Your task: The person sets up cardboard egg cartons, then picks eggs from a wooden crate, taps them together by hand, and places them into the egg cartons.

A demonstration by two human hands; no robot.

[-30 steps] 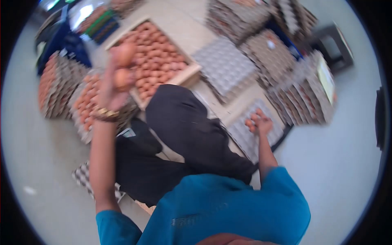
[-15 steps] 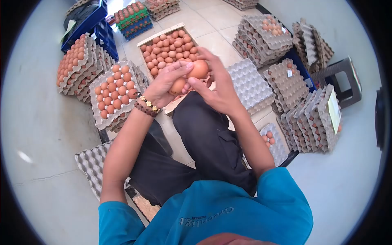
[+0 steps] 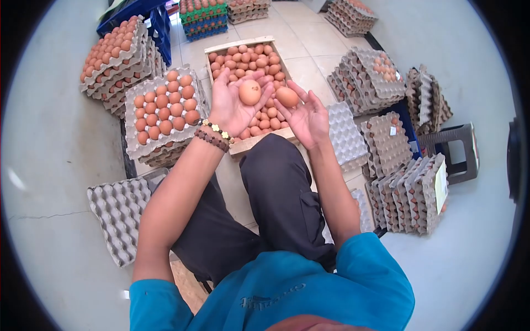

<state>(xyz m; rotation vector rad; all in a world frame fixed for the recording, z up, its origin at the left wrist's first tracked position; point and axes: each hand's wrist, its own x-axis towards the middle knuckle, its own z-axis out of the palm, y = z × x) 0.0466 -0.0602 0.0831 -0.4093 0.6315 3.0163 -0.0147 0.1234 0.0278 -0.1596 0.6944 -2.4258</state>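
My left hand (image 3: 227, 109) is turned palm up, fingers extended, and cradles a brown egg (image 3: 250, 92) with a dark spot on its shell. Just to the right, my right hand (image 3: 310, 122) holds a second brown egg (image 3: 286, 97) at its fingertips, by the thumb and fingers. Both hands are over a wooden crate (image 3: 239, 44) filled with loose brown eggs (image 3: 259, 58), and they hide part of its contents. The two held eggs are apart from each other.
To the left stand a stack of trays with eggs (image 3: 165, 105) and a taller stack (image 3: 113, 47). A grey tray (image 3: 346, 135) lies right of the crate. Further right are more tray stacks (image 3: 411, 193) and a grey plastic stool (image 3: 469, 149). Another tray (image 3: 118, 215) lies lower left.
My hands have moved apart, and the left palm has turned upward with its egg in full view. The right hand has drawn back to the right with its egg. The camera view has shifted.
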